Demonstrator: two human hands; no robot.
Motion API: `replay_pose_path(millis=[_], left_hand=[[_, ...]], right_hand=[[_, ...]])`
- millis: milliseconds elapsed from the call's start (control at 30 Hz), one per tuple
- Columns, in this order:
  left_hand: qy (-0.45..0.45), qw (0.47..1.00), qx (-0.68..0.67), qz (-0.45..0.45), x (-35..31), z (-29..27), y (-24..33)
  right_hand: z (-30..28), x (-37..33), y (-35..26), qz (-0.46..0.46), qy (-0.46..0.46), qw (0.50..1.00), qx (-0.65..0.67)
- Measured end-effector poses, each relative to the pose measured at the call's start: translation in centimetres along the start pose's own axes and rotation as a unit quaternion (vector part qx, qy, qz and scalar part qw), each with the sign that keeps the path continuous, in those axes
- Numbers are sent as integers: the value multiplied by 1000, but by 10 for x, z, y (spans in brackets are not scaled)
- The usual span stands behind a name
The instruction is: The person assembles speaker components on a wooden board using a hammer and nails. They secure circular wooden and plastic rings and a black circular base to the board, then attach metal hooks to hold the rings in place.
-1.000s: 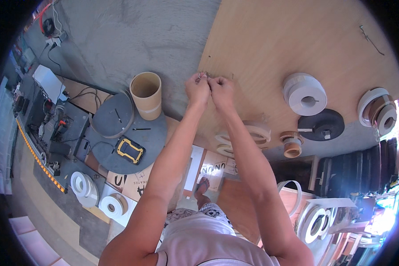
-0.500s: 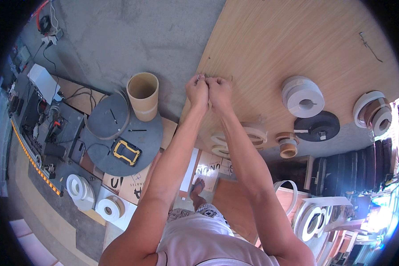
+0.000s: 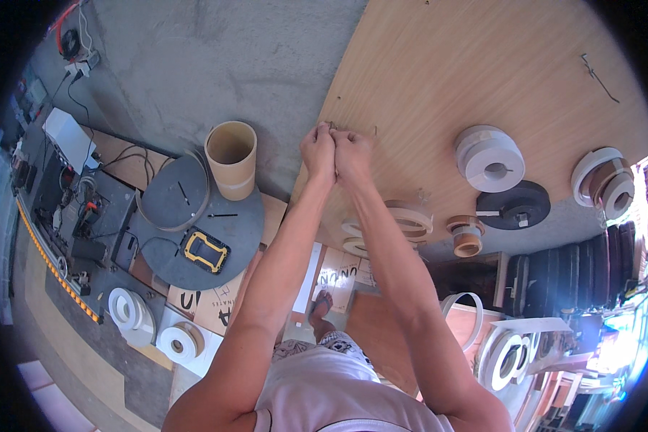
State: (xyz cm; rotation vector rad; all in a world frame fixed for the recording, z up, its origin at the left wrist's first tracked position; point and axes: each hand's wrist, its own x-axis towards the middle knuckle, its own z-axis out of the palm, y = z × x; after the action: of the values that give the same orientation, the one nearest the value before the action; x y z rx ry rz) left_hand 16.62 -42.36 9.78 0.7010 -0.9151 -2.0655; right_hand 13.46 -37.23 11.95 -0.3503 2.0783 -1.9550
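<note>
Both arms stretch out ahead, and the hands meet at the left edge of an upright wood-grain board (image 3: 439, 79). My left hand (image 3: 317, 153) is closed, its fingertips pinched together at the top. Pressed against it, my right hand (image 3: 353, 157) is closed too, fingers curled in. A small dark bit of metal or wire shows at the fingertips; its kind is too small to make out. Just right of the right hand, a thin hook (image 3: 374, 130) sticks out of the board.
Rolls of white edge banding (image 3: 491, 160) and a black roll (image 3: 518, 209) hang on the board at right. A cardboard tube (image 3: 232, 169) and a yellow-black phone-like device (image 3: 206, 250) rest on a round grey top (image 3: 241, 223) at left. A bent wire hook (image 3: 599, 75) is at upper right.
The hands stay together at the board's edge, with only a slight shift of the fingers. The whole view has moved a little; nothing else visibly differs.
</note>
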Motion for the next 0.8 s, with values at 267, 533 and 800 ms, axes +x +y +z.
replay_pose_path(millis=[267, 533, 800], left_hand=[[-61, 998, 25, -8, 5, -12, 3], [-232, 972, 45, -15, -2, -45, 12], [-254, 966, 46, 9, 6, -56, 18]], right_hand=[[13, 2, 1, 63, -22, 995, 80], [14, -1, -13, 61, 7, 998, 17], [14, 7, -15, 27, 28, 996, -82]])
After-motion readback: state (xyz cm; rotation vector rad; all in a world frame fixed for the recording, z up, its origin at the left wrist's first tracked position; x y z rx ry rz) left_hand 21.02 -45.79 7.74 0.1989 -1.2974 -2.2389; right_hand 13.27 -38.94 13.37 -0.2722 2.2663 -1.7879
